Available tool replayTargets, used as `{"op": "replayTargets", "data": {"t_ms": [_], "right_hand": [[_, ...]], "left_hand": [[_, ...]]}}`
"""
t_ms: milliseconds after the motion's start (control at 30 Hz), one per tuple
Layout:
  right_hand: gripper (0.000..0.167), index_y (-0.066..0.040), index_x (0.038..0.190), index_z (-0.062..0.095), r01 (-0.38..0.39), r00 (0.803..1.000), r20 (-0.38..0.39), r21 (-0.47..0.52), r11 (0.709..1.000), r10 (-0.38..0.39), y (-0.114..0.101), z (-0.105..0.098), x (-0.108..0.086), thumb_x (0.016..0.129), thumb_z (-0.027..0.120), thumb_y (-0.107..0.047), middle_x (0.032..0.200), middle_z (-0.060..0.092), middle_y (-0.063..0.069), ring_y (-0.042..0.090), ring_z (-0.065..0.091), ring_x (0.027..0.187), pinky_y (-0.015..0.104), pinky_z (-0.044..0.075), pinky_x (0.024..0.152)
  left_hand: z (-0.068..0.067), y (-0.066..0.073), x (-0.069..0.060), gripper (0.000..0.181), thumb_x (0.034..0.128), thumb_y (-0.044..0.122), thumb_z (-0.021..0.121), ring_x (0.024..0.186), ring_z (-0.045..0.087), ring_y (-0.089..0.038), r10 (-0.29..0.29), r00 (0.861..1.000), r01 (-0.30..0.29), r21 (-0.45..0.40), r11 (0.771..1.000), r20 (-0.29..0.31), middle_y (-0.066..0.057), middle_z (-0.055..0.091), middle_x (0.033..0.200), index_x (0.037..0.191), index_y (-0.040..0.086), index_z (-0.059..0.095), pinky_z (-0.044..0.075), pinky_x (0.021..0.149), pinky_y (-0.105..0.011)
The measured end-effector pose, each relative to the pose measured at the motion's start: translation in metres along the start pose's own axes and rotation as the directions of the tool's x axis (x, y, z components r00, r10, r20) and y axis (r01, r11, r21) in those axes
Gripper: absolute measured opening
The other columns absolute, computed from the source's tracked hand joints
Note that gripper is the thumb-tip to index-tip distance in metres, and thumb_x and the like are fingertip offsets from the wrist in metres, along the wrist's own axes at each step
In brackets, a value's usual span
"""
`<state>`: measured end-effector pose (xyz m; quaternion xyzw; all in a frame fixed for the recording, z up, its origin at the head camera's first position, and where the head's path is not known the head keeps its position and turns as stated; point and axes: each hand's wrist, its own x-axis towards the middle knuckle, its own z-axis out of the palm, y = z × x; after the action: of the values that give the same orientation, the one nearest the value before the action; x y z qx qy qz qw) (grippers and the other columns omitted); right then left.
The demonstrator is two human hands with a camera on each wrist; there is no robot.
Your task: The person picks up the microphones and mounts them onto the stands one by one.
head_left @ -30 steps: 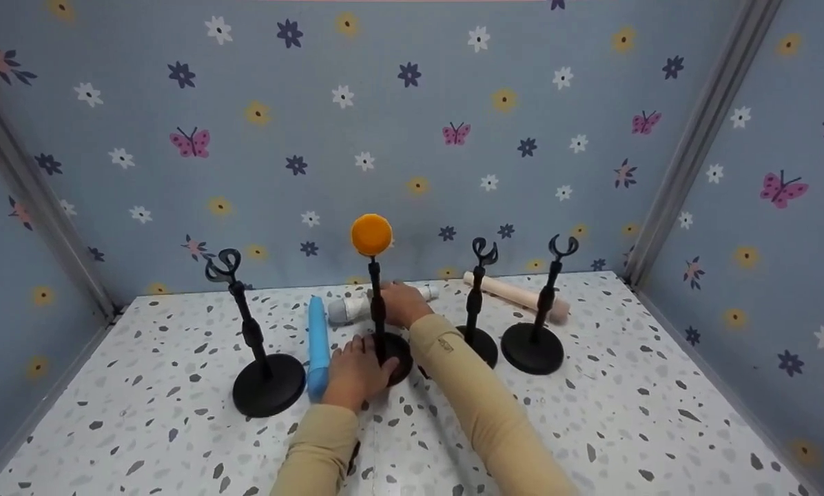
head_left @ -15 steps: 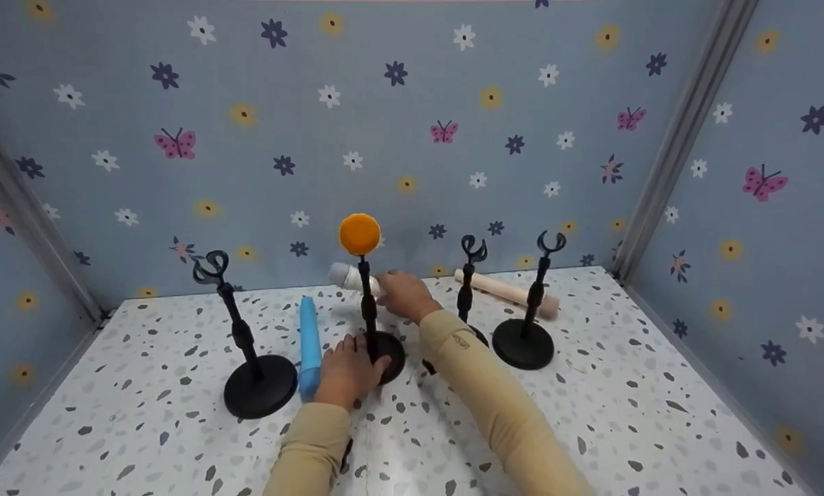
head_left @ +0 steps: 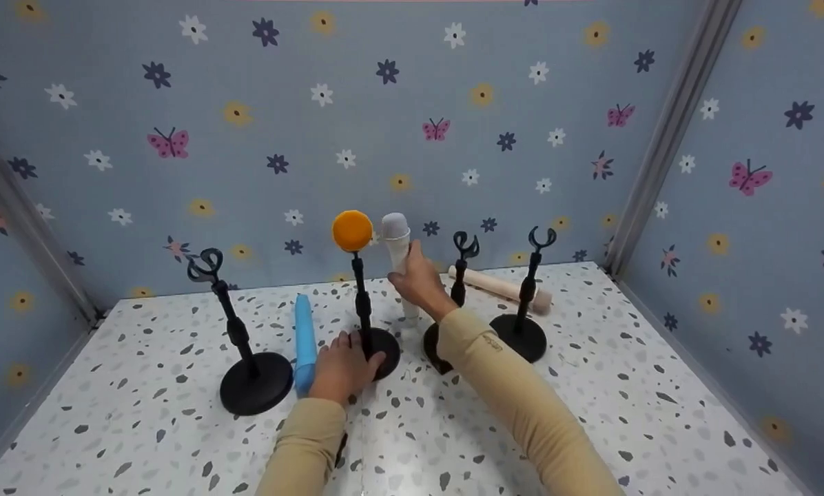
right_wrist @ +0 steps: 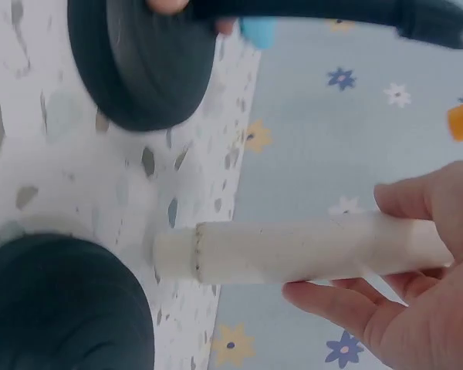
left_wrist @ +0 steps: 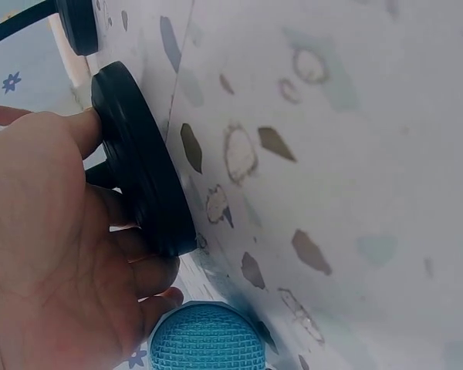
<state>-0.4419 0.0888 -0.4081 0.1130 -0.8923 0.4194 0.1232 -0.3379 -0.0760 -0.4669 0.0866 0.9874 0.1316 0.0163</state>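
Note:
My right hand (head_left: 422,279) grips a white microphone (head_left: 396,241), upright with its grey head at the top, behind the stands. In the right wrist view, thumb and fingers wrap the white microphone's body (right_wrist: 293,248), its narrow tail end near the tabletop. My left hand (head_left: 345,365) holds the round base of a black microphone stand (head_left: 362,303); the thumb and fingers lie on opposite sides of the base (left_wrist: 135,154) in the left wrist view. On that stand, an orange microphone head (head_left: 352,231) faces me. A blue microphone (head_left: 304,344) lies just left of my left hand.
A black stand with an open clip (head_left: 257,384) is at the left. Two more stands are at the right, one (head_left: 460,265) partly behind my right arm, the other (head_left: 519,337) farther right. Behind them lies a pale pink microphone (head_left: 501,289). A patterned wall (head_left: 412,89) closes the back.
My right hand has lifted the white microphone from lying on the table and turned it upright, with its head up. My left hand stays on the stand's base. The view shifts slightly.

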Motion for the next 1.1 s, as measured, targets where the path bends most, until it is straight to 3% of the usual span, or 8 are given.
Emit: {"op": "replayTargets", "data": {"t_ms": [200, 367, 600, 800, 967, 1100], "right_hand": [[0.070, -0.010, 0.148, 0.030, 0.056, 0.998, 0.015, 0.118, 0.991, -0.058, -0.005, -0.007, -0.021, 0.093, 0.073, -0.013, 0.136, 0.057, 0.018, 0.031, 0.059, 0.121, 0.051, 0.049, 0.100], [0.075, -0.011, 0.153, 0.028, 0.151, 0.985, 0.056, 0.171, 0.974, -0.163, -0.009, -0.021, -0.049, 0.094, 0.075, -0.018, 0.141, 0.054, 0.013, 0.028, 0.054, 0.128, 0.049, 0.045, 0.106], [0.067, -0.008, 0.147, 0.038, 0.264, 0.958, 0.077, 0.130, 0.956, -0.275, -0.016, -0.046, -0.085, 0.093, 0.077, -0.020, 0.129, 0.060, 0.012, 0.027, 0.062, 0.113, 0.044, 0.054, 0.093], [0.063, -0.007, 0.143, 0.046, 0.304, 0.950, 0.057, 0.070, 0.950, -0.308, -0.012, -0.079, -0.110, 0.091, 0.079, -0.020, 0.128, 0.063, 0.014, 0.029, 0.064, 0.114, 0.042, 0.056, 0.091], [0.063, -0.009, 0.145, 0.049, 0.281, 0.958, 0.016, 0.130, 0.951, -0.285, -0.005, -0.112, -0.130, 0.091, 0.079, -0.018, 0.131, 0.061, 0.011, 0.029, 0.063, 0.114, 0.045, 0.055, 0.094], [0.055, -0.005, 0.136, 0.058, 0.274, 0.962, -0.051, 0.162, 0.948, -0.269, 0.002, -0.131, -0.145, 0.088, 0.082, -0.017, 0.126, 0.064, 0.010, 0.029, 0.066, 0.111, 0.044, 0.057, 0.089]], "left_hand": [[0.003, -0.001, -0.001, 0.076, 0.1059, 0.048, 0.046, 0.139, 0.040, -0.045, -0.002, 1.000, 0.002, 0.022, 1.000, 0.000, -0.035, 0.037, 0.152, 0.149, -0.013, 0.036, 0.032, 0.114, -0.055], [0.005, 0.002, -0.003, 0.076, 0.1061, 0.048, 0.045, 0.140, 0.038, -0.045, -0.014, 1.000, 0.013, 0.018, 1.000, 0.024, -0.035, 0.036, 0.152, 0.150, -0.013, 0.035, 0.031, 0.115, -0.055], [0.003, 0.000, 0.001, 0.075, 0.1070, 0.050, 0.041, 0.141, 0.039, -0.043, -0.023, 1.000, 0.022, 0.070, 0.997, 0.020, -0.033, 0.036, 0.154, 0.152, -0.010, 0.034, 0.030, 0.116, -0.053], [0.004, -0.003, 0.001, 0.076, 0.1068, 0.052, 0.041, 0.140, 0.040, -0.043, -0.005, 1.000, 0.004, 0.091, 0.996, 0.012, -0.032, 0.037, 0.153, 0.152, -0.009, 0.035, 0.032, 0.115, -0.052], [0.002, -0.003, -0.002, 0.076, 0.1065, 0.050, 0.043, 0.139, 0.040, -0.045, 0.012, 1.000, -0.012, 0.038, 0.999, 0.001, -0.034, 0.037, 0.152, 0.151, -0.011, 0.035, 0.031, 0.115, -0.054], [0.000, -0.002, -0.003, 0.075, 0.1068, 0.049, 0.044, 0.141, 0.038, -0.044, 0.012, 1.000, -0.012, 0.020, 1.000, 0.005, -0.033, 0.036, 0.153, 0.151, -0.011, 0.035, 0.030, 0.115, -0.054]]}}
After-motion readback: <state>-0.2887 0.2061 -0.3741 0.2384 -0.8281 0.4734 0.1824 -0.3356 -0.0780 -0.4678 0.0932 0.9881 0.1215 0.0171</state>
